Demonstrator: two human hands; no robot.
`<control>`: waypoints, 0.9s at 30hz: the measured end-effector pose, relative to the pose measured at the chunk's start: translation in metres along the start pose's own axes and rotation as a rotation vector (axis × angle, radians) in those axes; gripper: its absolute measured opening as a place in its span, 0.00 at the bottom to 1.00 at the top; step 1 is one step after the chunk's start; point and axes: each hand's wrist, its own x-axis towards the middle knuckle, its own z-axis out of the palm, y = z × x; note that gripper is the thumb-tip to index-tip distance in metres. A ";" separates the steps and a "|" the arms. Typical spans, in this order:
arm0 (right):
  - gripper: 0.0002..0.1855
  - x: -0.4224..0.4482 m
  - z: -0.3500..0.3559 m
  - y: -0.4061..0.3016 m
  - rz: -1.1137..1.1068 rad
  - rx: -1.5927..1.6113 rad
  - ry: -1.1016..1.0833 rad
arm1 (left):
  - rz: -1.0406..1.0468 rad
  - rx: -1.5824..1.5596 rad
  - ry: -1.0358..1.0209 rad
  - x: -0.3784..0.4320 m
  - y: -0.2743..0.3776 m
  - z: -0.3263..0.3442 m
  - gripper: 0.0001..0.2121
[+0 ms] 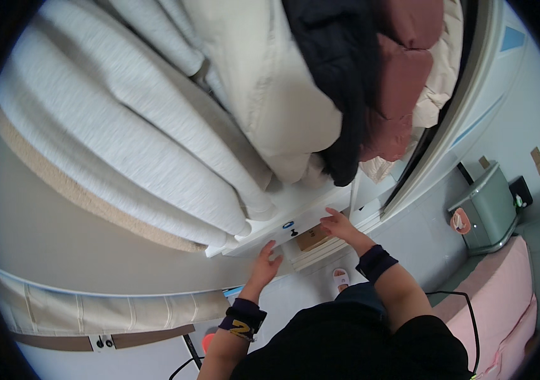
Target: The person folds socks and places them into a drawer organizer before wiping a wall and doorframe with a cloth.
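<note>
A white drawer front [309,220] with a dark lock or knob [294,232] and a blue oval sticker [288,224] lies before me, low in a wardrobe. My left hand [266,267] is close to the drawer's left end, fingers apart and holding nothing. Near its right end is my right hand [338,226], also empty with spread fingers. Whether either fingertip touches the drawer, I cannot tell. Below the drawer, a brown cardboard box [311,239] shows partly inside a lower compartment. Both wrists wear dark bands.
Light grey garments [146,137], a beige coat [270,95], a black garment [341,71] and a reddish padded jacket [398,90] hang overhead. At right stand a green bedside cabinet [490,209] and a bed with pink bedding [498,294]. A black cable [470,313] runs beside me.
</note>
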 end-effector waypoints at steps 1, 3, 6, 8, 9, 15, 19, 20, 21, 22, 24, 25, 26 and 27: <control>0.29 0.001 -0.024 0.013 -0.075 -0.031 0.081 | 0.026 -0.021 -0.055 0.006 0.021 0.009 0.30; 0.29 -0.010 -0.066 0.015 -0.170 -0.086 0.254 | 0.069 -0.066 -0.158 0.013 0.059 0.027 0.30; 0.22 -0.031 -0.139 -0.019 -0.385 -0.167 0.611 | 0.234 0.010 -0.282 0.029 0.122 0.043 0.31; 0.19 -0.038 -0.205 -0.042 -0.692 -0.335 1.012 | 0.404 -0.022 -0.383 0.055 0.158 0.065 0.31; 0.20 -0.058 -0.196 -0.087 -0.677 -0.281 0.992 | 0.428 0.001 -0.373 0.057 0.170 0.067 0.30; 0.34 -0.112 -0.239 -0.220 -0.751 -0.443 1.209 | 0.812 0.060 -0.459 0.097 0.301 0.105 0.31; 0.36 -0.101 -0.258 -0.243 -0.842 -0.648 1.189 | 0.882 0.008 -0.528 0.111 0.343 0.134 0.31; 0.36 -0.097 -0.256 -0.245 -0.856 -0.648 1.196 | 0.897 0.011 -0.535 0.112 0.349 0.137 0.31; 0.36 -0.093 -0.254 -0.245 -0.866 -0.652 1.191 | 0.893 0.002 -0.541 0.111 0.349 0.141 0.31; 0.36 -0.090 -0.253 -0.245 -0.870 -0.655 1.199 | 0.889 -0.006 -0.545 0.111 0.347 0.144 0.32; 0.35 -0.088 -0.246 -0.245 -0.859 -0.586 1.216 | 0.864 0.031 -0.544 0.105 0.350 0.140 0.32; 0.35 -0.086 -0.240 -0.245 -0.852 -0.552 1.219 | 0.870 0.028 -0.530 0.105 0.346 0.139 0.32; 0.35 -0.084 -0.237 -0.243 -0.875 -0.555 1.224 | 0.875 0.025 -0.514 0.104 0.341 0.139 0.32; 0.34 -0.084 -0.238 -0.241 -0.875 -0.558 1.225 | 0.883 0.016 -0.499 0.103 0.336 0.140 0.32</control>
